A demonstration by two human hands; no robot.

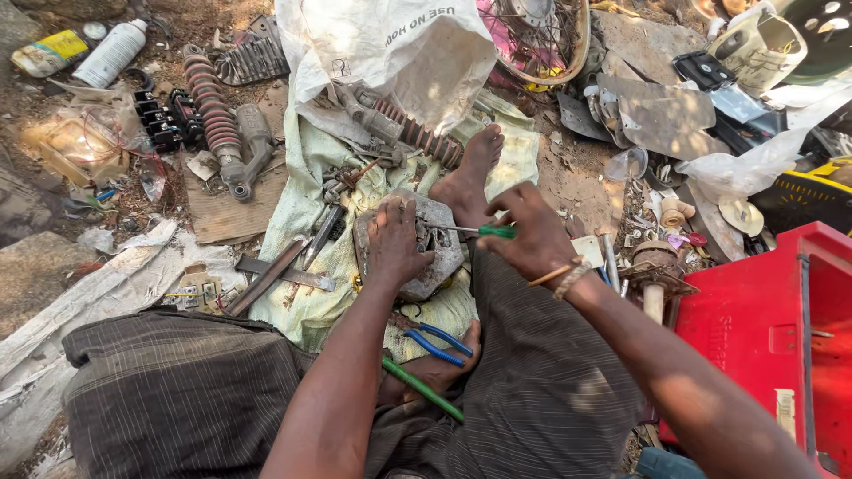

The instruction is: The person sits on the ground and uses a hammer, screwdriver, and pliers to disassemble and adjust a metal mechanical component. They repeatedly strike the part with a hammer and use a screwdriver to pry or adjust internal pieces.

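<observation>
Ground: bare dusty dirt strewn with scrap, partly covered by a pale green woven sack and a flat piece of brown cardboard
Casting: grey, rough, roughly shield-shaped metal part, lying on the sack between the knees, just before a bare foot
Left hand: fingers spread and pressed flat over the casting's left half, pinning it down
Right hand: fingers curled tight around the green handle of a screwdriver, thin steel shaft lying level, tip at the casting's right edge; beaded band at the wrist
Near the knees: pliers with blue rubber grips, beside a green rod
On the sack: flat rusty steel bars, small dark tools
Upper left: coiled reddish shock absorber springs, ribbed and dusty; white plastic bottle
Top: crumpled white woven bag, spoked wheel rim
Right: glossy red plastic crate
Clothing: dark striped cloth over both legs
</observation>
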